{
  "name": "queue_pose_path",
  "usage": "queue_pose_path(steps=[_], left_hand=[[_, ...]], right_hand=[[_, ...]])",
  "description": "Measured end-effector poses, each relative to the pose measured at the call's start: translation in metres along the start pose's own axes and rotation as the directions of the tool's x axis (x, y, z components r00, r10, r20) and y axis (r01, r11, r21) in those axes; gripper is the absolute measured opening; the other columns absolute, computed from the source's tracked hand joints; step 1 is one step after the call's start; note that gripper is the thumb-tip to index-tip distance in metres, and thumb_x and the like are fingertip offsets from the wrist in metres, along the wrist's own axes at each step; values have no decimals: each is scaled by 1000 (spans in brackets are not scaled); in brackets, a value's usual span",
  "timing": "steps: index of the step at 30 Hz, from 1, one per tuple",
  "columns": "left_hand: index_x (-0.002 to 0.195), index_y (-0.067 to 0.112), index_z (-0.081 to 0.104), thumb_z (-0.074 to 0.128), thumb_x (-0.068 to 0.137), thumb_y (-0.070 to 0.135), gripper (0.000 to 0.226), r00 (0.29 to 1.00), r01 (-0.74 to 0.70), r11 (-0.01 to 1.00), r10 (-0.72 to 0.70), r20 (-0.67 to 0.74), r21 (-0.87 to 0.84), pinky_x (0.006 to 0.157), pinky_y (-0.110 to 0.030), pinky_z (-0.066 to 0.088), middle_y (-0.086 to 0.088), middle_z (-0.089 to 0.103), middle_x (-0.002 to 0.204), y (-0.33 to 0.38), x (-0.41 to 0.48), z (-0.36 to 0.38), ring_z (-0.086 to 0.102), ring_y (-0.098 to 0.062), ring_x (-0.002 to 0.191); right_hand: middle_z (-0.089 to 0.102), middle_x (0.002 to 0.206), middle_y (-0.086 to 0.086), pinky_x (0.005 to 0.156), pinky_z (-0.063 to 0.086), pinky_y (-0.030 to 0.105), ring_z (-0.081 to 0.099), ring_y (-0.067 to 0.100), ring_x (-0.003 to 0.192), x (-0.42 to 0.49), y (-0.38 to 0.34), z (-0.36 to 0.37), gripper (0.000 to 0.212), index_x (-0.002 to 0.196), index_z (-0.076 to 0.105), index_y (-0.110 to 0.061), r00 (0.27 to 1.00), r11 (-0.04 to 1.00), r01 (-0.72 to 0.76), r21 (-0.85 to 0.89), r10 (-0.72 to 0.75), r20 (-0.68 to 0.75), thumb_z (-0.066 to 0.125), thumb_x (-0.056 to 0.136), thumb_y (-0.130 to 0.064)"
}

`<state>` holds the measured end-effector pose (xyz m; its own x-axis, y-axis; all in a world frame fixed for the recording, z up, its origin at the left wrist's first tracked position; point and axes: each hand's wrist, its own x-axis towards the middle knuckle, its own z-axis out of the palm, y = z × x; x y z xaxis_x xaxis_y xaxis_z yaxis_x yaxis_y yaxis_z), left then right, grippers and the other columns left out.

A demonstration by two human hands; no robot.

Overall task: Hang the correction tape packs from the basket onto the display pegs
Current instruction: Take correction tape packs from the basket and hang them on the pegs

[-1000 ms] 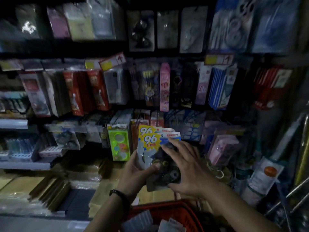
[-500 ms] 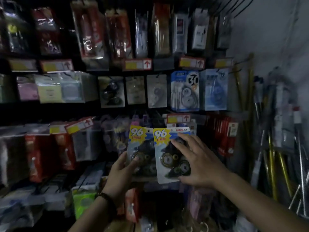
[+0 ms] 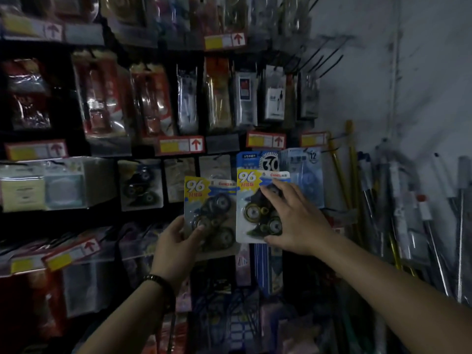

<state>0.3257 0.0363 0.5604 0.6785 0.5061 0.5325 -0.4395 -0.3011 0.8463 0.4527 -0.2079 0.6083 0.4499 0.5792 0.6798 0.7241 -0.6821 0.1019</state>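
Now the two correction tape packs sit higher and farther apart than half a second ago, and the camera has tilted up, so more of the upper display rows shows.

From the head camera, the left pack and the right pack are both held up in front of a dim wall of hanging stationery, level with a row of blister cards under red-and-yellow price tags. The right pack overlaps a blue pack marked 30 hanging behind it. Bare black pegs jut from the grey wall at upper right, and a bundle of long poles leans in the corner.

The left hand, with a dark wristband, pinches the lower left edge of its pack, thumb across the front. The right hand is spread wide over the face of the right pack, fingers splayed on top and thumb under its bottom edge, arm stretched out from lower right.
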Motion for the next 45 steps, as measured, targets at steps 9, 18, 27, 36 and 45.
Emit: queue_pose_path(steps=[9,18,27,36,45], left_hand=[[113,32,72,72,99,25,16,998,-58,993,58,-1,103,92,-53,62,8,81,105,10,22,7,77,-14,100],[111,29,73,73,97,24,15,994,-87,994,91,-57,73,90,-55,62,4,81,104,13,23,5,77,-19,100],[110,29,74,73,98,21,14,998,-49,999,50,-49,18,88,-54,63,3,81,102,15,24,9,78,-19,98],[116,21,74,71,99,18,17,1000,-11,996,12,14,-91,82,-32,61,5,82,105,18,28,38,77,-14,100],[120,24,73,72,99,22,21,991,7,995,7,135,-104,89,-52,63,0,81,111,24,32,71,77,-22,106]], right_hand=[[-10,170,-1,122,32,55,-5,25,157,43,21,-7,121,167,-1,-29,1000,998,-8,-62,7,-24,80,81,-58],[-9,173,2,124,23,50,-6,26,159,66,25,-19,117,168,-2,-29,996,987,4,-158,9,87,77,86,-56],[-5,174,6,121,33,53,2,32,160,79,23,-10,120,167,1,-28,992,980,-9,-201,33,120,84,82,-45],[27,165,1,122,36,47,26,22,153,40,-2,-2,91,161,32,-22,969,979,188,76,-171,-180,69,88,-60],[-2,174,-8,125,30,53,6,21,160,24,7,-2,118,167,12,-33,983,974,176,139,-168,-71,75,76,-74]])
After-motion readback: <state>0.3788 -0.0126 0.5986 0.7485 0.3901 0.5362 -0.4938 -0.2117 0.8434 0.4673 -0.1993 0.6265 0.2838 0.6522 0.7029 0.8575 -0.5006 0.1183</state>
